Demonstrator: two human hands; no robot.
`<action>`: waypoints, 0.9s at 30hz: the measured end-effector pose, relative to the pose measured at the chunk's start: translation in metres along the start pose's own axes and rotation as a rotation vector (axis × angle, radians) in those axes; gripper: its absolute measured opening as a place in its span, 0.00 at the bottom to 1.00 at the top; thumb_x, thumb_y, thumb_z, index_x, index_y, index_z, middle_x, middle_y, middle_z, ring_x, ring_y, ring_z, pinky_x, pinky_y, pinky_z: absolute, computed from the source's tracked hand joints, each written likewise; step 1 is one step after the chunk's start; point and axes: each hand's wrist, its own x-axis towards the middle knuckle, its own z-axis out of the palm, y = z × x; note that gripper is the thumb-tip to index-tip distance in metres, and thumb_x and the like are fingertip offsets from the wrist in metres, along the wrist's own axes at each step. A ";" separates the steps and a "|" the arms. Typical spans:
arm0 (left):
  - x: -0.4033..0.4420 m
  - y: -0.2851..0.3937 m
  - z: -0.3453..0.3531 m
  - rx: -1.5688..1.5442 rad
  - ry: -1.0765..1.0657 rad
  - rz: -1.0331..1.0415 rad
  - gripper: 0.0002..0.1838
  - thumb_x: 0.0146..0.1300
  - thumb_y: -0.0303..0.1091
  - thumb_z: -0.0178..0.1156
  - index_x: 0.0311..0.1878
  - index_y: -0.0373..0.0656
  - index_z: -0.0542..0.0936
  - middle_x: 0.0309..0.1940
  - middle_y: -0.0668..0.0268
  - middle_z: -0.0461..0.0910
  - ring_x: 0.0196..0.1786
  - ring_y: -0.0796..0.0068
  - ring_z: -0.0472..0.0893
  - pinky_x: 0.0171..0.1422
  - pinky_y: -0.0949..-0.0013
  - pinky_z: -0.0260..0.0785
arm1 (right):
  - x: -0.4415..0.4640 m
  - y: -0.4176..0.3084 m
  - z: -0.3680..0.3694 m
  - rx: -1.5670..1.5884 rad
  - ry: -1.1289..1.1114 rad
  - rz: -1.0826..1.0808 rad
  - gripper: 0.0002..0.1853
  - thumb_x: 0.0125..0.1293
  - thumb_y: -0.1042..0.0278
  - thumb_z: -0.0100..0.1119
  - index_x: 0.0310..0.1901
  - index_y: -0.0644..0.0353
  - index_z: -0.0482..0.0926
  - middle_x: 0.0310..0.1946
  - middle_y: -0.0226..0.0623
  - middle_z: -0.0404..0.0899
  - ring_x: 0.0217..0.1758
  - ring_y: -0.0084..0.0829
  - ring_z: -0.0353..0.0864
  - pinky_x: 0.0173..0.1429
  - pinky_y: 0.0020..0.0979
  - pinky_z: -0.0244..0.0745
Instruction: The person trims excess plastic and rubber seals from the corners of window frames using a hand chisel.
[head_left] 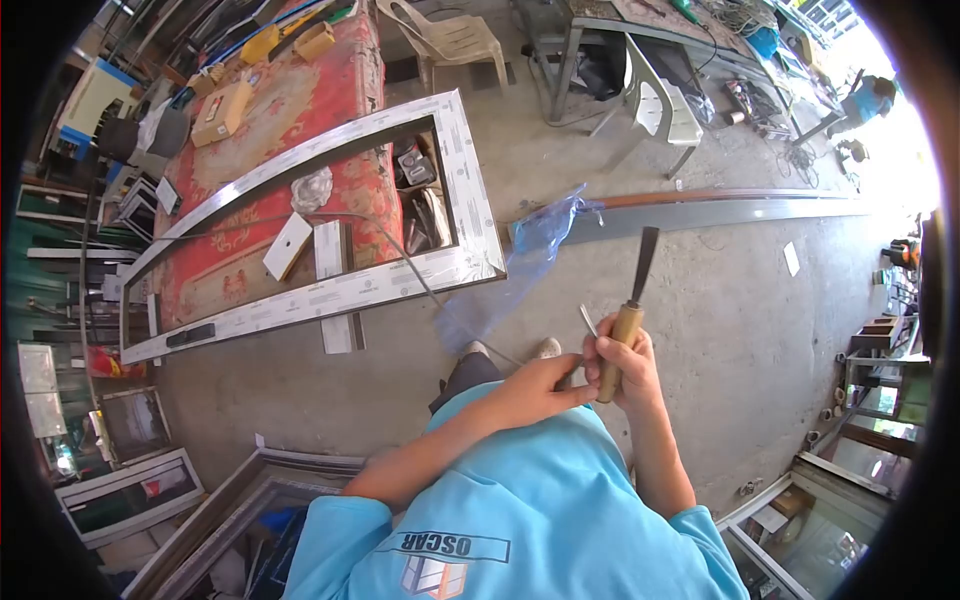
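Observation:
My right hand (628, 362) is wrapped round the wooden handle of a flat-bladed chisel (627, 325), its dark blade pointing up and away from me. Beside the handle, a thin silver metal tip (588, 320) sticks out near my right fingers; its lower part is hidden. My left hand (545, 388) is closed next to the right, fingers reaching the base of the chisel handle. A small dark piece shows between the left fingers, too covered to name. Ahead to the left, a long frame (475, 225) in printed white film lies across a table with a red patterned cover (345, 75).
Blue plastic film (545, 240) lies on the floor by the frame's corner, near a long dark profile (700, 210). Plastic chairs (455, 45) and a workbench (650, 15) stand beyond. Glazed frames (240, 500) lean behind me at left. At far right is a person (868, 100).

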 end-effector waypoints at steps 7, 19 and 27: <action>-0.078 0.023 -0.066 -1.549 0.043 0.327 0.20 0.75 0.47 0.50 0.49 0.39 0.79 0.30 0.59 0.82 0.24 0.81 0.72 0.26 0.74 0.62 | 0.024 0.000 0.039 -0.113 0.125 0.009 0.15 0.66 0.63 0.60 0.46 0.65 0.73 0.43 0.47 0.80 0.32 0.28 0.83 0.27 0.26 0.80; -0.124 0.145 -0.094 -1.297 -0.109 1.255 0.17 0.75 0.38 0.52 0.46 0.32 0.83 0.40 0.42 0.85 0.10 0.82 0.70 0.10 0.81 0.52 | 0.025 0.016 0.069 -0.116 0.147 0.111 0.12 0.64 0.66 0.61 0.44 0.63 0.76 0.39 0.40 0.82 0.30 0.23 0.81 0.33 0.28 0.79; -0.094 0.154 -0.079 -1.290 0.179 1.121 0.15 0.75 0.37 0.53 0.47 0.35 0.84 0.39 0.43 0.86 0.11 0.85 0.68 0.12 0.81 0.52 | 0.051 0.007 0.031 -0.246 0.141 0.246 0.12 0.62 0.71 0.59 0.46 0.64 0.74 0.33 0.37 0.79 0.23 0.25 0.78 0.28 0.28 0.78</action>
